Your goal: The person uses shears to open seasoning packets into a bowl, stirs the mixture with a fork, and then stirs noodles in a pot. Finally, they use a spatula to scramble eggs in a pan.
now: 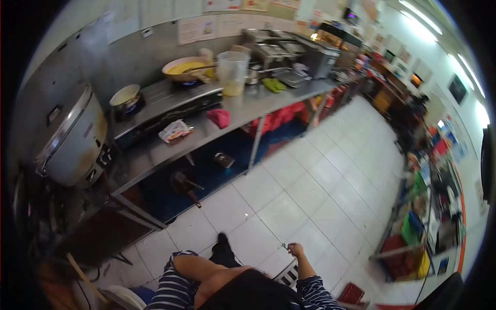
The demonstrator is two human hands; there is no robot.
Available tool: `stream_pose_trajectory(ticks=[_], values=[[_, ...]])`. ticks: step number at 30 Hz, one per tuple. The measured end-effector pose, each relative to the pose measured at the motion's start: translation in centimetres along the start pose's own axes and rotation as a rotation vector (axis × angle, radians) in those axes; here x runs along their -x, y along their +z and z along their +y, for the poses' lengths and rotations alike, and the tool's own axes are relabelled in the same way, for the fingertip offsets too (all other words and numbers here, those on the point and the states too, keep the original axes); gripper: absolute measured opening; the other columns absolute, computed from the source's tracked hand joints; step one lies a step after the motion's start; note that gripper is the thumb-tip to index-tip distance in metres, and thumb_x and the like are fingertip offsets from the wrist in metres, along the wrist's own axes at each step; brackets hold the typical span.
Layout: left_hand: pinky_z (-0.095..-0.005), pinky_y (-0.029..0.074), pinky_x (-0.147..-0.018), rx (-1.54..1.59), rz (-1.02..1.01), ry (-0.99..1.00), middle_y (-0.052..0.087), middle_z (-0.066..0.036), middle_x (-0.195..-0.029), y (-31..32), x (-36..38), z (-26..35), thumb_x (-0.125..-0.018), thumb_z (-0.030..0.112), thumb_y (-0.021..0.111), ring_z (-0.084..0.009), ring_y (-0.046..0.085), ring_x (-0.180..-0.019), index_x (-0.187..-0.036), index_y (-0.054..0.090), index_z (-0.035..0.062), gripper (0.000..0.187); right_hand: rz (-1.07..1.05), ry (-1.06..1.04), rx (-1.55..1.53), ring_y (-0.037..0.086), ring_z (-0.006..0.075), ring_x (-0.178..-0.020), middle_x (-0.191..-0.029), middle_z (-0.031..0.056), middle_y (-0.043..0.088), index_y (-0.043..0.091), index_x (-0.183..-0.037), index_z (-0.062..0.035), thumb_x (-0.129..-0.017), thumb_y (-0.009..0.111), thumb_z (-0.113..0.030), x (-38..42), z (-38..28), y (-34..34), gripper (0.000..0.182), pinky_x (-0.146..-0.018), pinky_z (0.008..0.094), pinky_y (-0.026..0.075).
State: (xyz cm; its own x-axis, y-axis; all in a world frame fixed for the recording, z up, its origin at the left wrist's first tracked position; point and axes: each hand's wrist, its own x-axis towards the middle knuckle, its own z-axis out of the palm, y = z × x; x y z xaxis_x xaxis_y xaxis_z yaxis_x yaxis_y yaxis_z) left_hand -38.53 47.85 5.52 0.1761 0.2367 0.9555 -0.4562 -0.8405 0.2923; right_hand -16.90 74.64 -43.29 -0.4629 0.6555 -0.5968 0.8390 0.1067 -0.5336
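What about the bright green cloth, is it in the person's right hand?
No, the green cloth lies on the metal counter, away from the right hand.

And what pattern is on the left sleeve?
The left sleeve has dark and white stripes, head view.

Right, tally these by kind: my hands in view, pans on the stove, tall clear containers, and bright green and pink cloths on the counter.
Hands in view: 1, the right hand
Pans on the stove: 2, large pan and small pan
Tall clear container: 1
Bright green cloth: 1
Pink cloth: 1
Total: 6
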Motion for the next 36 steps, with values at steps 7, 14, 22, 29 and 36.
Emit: stream_pose_trajectory(ticks=[7, 14, 22, 29, 36], values=[[-0.035, 0.038, -0.042, -0.057, -0.025, 0.043, 0.038, -0.017, -0.054, -20.3, -1.3, -3.1, -0.082, 0.011, 0.039, -0.0294, 0.043, -0.046, -0.057, 0.039, -0.003, 0.029, -0.144, -0.253, -0.339, 0.059, 0.0162, -0.061, -0.08, 0.0079, 0.06, 0.052, -0.097, -0.0043, -0.084, 0.038, -0.017, -15.9, -13.7, -2.7, 0.023, -0.043, 0.0249, 0.043], [-0.035, 0.037, -0.042, -0.02, -0.073, 0.047, 0.038, -0.017, -0.054, -39.2, -4.8, -11.0, -0.082, 0.011, 0.04, -0.0297, 0.042, -0.046, -0.057, 0.039, -0.003, 0.029, -0.28, 0.19, -0.421, 0.06, 0.0179, -0.064, -0.08, 0.0093, 0.061, 0.056, -0.093, -0.0036, -0.079, 0.045, -0.016, -24.2, -10.1, -0.7, 0.022, -0.049, 0.0277, 0.046], [-0.0349, 0.037, -0.041, 0.018, -0.047, 0.094, 0.038, -0.017, -0.054, -57.9, -5.0, -22.5, -0.082, 0.012, 0.041, -0.0299, 0.042, -0.045, -0.056, 0.04, -0.003, 0.029, 0.1, -0.279, -0.27, 0.059, 0.0153, -0.063, -0.074, 0.0108, 0.062, 0.056, -0.092, 0.0002, -0.079, 0.049, -0.019, -41.9, -33.4, -18.4, 0.024, -0.058, 0.0266, 0.046], [-0.0348, 0.036, -0.041, -0.259, 0.081, 0.05, 0.038, -0.017, -0.053, -71.2, -6.4, -27.9, -0.082, 0.012, 0.041, -0.0302, 0.041, -0.045, -0.056, 0.04, -0.003, 0.029, -0.353, -0.668, -0.498, 0.052, 0.0076, -0.062, -0.079, 0.0051, 0.059, 0.052, -0.097, -0.001, -0.082, 0.048, -0.014, -57.8, -62.5, -29.9, 0.02, -0.058, 0.0207, 0.043], [-0.0348, 0.035, -0.041, -0.782, 0.449, -0.02, 0.038, -0.017, -0.053, -75.3, -5.7, -29.6, -0.082, 0.012, 0.042, -0.0304, 0.04, -0.044, -0.056, 0.04, -0.0029, 0.029, -0.683, -0.369, -0.782, 0.055, 0.0169, -0.065, -0.089, 0.0114, 0.057, 0.047, -0.1, -0.0061, -0.084, 0.042, -0.029, -64.7, -75.6, -27.1, 0.028, -0.058, 0.0268, 0.046]])
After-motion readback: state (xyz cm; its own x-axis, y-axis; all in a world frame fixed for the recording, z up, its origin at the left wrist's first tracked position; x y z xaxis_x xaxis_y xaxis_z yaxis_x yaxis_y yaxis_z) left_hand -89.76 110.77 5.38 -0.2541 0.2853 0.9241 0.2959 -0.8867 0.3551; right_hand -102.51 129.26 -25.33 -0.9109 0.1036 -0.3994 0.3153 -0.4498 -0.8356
